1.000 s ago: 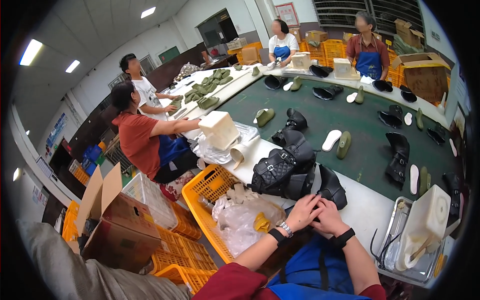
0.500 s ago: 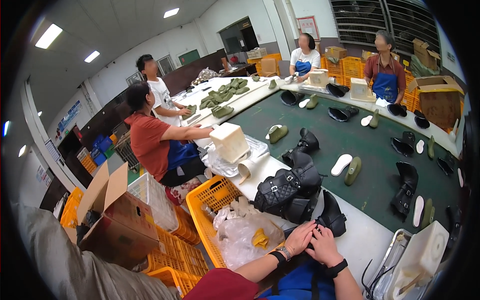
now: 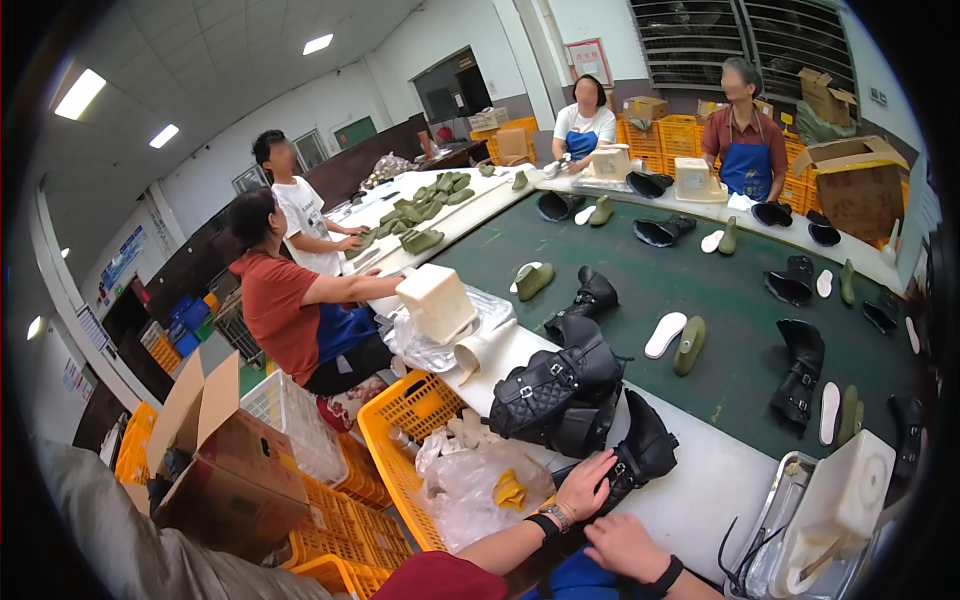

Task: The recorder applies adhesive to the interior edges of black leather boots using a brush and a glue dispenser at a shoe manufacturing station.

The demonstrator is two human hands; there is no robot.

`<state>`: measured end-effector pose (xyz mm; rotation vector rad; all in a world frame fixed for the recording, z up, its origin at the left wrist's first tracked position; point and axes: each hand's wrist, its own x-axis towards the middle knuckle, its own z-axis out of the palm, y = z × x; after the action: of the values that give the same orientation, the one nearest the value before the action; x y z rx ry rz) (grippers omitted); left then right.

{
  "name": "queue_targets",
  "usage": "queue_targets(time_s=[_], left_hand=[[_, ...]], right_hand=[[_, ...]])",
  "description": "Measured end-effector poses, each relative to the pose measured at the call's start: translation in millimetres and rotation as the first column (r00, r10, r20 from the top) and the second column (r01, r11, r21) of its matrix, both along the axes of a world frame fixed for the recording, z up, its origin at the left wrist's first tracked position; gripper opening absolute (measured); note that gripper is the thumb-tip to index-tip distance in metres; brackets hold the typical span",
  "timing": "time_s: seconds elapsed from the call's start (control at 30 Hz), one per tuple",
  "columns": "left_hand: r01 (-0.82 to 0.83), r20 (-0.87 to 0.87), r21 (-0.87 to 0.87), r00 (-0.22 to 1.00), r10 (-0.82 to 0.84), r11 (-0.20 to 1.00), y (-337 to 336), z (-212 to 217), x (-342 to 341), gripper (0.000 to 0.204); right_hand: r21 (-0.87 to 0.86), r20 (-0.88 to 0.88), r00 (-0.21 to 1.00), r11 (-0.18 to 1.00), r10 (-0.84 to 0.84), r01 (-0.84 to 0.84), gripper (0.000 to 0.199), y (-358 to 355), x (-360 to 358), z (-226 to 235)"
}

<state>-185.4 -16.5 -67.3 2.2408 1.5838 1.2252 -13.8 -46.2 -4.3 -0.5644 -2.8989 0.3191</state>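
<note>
A black ankle boot (image 3: pixel 645 455) with straps and a buckle lies at the table's near edge. My left hand (image 3: pixel 582 487) holds it, with the fingers laid over the strap area. My right hand (image 3: pixel 628 550) is apart from the boot, lower and to its right, in front of my blue apron. Its fingers are bent and blurred, and whether anything is in them is hidden. Beyond the left hand, a quilted black boot with a buckled strap (image 3: pixel 545 385) lies on other black boots.
Boots, white insoles (image 3: pixel 665 335) and green shoe lasts (image 3: pixel 690 345) lie on the green belt (image 3: pixel 620 270). At right stands a whitish container (image 3: pixel 835 500) on a metal tray. An orange basket (image 3: pixel 385 440) with plastic bags is at left. Several co-workers sit or stand around.
My right hand has come off the boot and moved down toward my body. My left hand stays on the boot. The whole view has shifted slightly.
</note>
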Motion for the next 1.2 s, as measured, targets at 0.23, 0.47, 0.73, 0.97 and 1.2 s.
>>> queue_targets(time_s=[0.23,0.47,0.73,0.97,1.2], left_hand=[[-0.006,-0.007,-0.006,1.0,0.006,1.0,-1.3,2.9,1.0,0.044],[-0.012,-0.002,0.023,1.0,0.012,1.0,-3.1,5.1,3.3,0.044],[0.0,-0.004,0.056,1.0,0.001,0.998,-4.5,3.8,0.7,0.044],[-0.043,0.023,0.041,0.999,0.042,0.998,-3.8,0.7,1.7,0.041],[-0.007,0.03,-0.028,1.0,0.008,1.0,7.5,-8.5,0.3,0.042]], right_hand=[[-0.47,0.389,0.841,0.866,0.376,-0.169,0.04,-27.2,-1.4,-91.7],[-0.434,0.324,0.884,0.883,0.338,-0.179,0.036,-18.0,0.4,-65.8],[-0.377,-0.033,0.964,0.891,0.263,-0.255,0.027,-24.1,-19.9,-37.0],[-0.315,-0.101,0.983,0.932,0.156,-0.18,0.032,-17.9,-17.5,-23.9],[-0.274,-0.285,0.949,0.96,-0.138,0.058,0.014,11.4,7.8,-13.6]])
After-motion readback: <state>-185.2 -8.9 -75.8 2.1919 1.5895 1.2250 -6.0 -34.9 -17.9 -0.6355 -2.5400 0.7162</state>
